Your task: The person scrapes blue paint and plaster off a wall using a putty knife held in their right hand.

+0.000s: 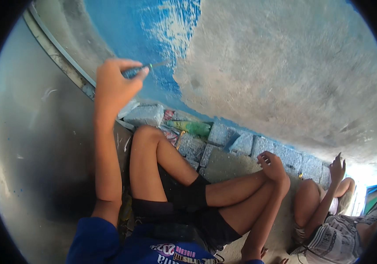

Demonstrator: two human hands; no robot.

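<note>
My left hand (120, 81) is raised at the wall, closed around the dark blue handle of a screwdriver (134, 71). Its thin metal shaft points right, toward the ragged edge between blue paint (153, 44) and bare grey wall (276, 57). Whether the tip touches the wall is hard to tell. My right hand (274, 166) hangs loosely by my bent knee, fingers slightly curled and apart, with nothing visible in it.
A large smooth metallic surface (47, 145) stands close on my left. Grey paving blocks (234, 138), a broken block (144, 115) and a green wrapper (190, 127) lie along the wall's foot. Another person (342, 233) sits at right, one hand (338, 169) lifted near the wall.
</note>
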